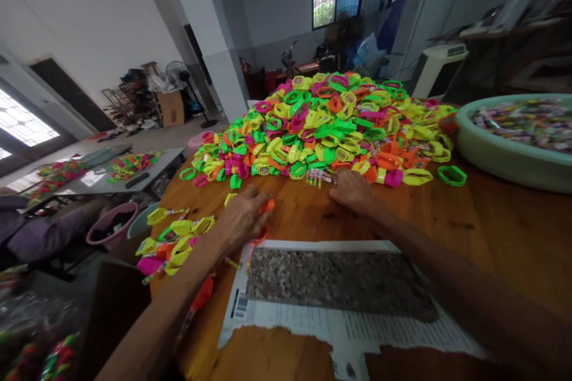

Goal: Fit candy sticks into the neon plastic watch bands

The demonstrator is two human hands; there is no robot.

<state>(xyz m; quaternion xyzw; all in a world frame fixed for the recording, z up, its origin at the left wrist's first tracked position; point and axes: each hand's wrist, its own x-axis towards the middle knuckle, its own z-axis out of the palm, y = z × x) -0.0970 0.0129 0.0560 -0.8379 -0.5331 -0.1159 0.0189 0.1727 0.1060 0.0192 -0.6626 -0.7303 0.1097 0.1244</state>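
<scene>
My left hand (245, 218), blurred by motion, is closed around an orange plastic toy watch (267, 207) above the wooden table. Another orange band lies just below its fingers. My right hand (352, 190) is curled into a fist on the table at the front of a big heap of neon toy watches (313, 125). Several small striped candy sticks (318, 177) lie against its fingers; what is inside the fist is hidden. Left of my left hand is a small pile of yellow, orange, green and pink toy watches (179, 244), some with candy sticks attached.
A speckled stone slab (330, 280) lies on printed paper (286, 315) in front of me. A green basin (504, 155) of wrapped candies stands at the right. To the left are a grey table (167, 162) with more watches, a pink tub (100, 230) and a partly visible person (53, 238).
</scene>
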